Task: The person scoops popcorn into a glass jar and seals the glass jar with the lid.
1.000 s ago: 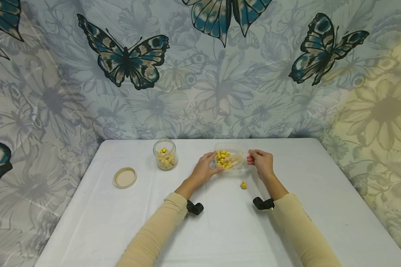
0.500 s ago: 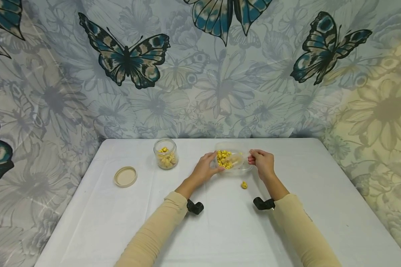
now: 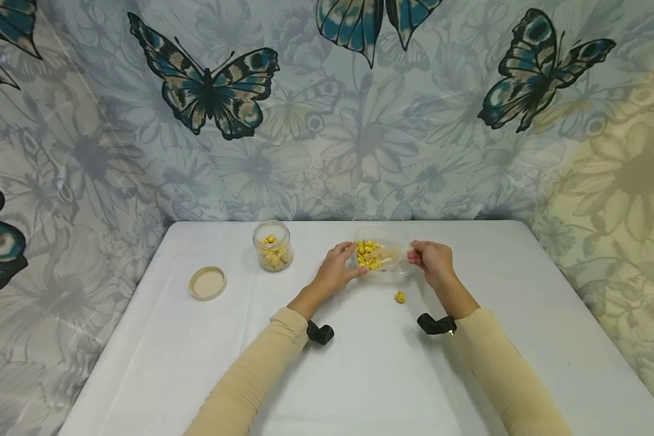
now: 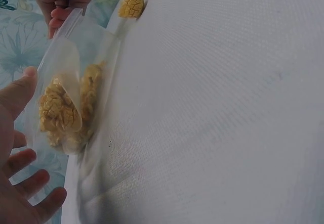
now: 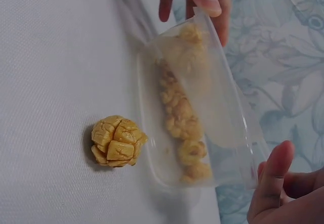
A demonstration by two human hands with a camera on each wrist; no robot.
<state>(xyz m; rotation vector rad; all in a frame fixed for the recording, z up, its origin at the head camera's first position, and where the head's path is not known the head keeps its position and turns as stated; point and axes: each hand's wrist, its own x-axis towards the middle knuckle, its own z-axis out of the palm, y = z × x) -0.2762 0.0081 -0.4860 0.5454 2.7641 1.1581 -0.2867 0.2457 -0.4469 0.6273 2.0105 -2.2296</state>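
Note:
A clear plastic container (image 3: 391, 274) stands at the back middle of the table, with yellow popcorn (image 3: 367, 255) heaped at its left end. My left hand (image 3: 335, 269) grips that end, thumb in front and over the rim in the right wrist view. Inside, a pale translucent scoop (image 5: 223, 118) leans over the popcorn. Its end runs toward my right hand (image 3: 435, 261), whose curled fingers and thumb pinch at the container's right rim; the pinched part is hidden by the fingers. One loose popcorn piece (image 5: 119, 141) lies on the cloth in front of the container.
An uncapped glass jar (image 3: 273, 247), partly filled with popcorn, stands to the left. Nearer and farther left, a round beige lid (image 3: 208, 283) lies on the white-covered table (image 3: 338, 387). Butterfly-patterned fabric (image 3: 360, 163) hangs behind the table.
The head view has tilted down slightly. Both hands keep their places at the container's two ends, and the scoop and popcorn look much the same.

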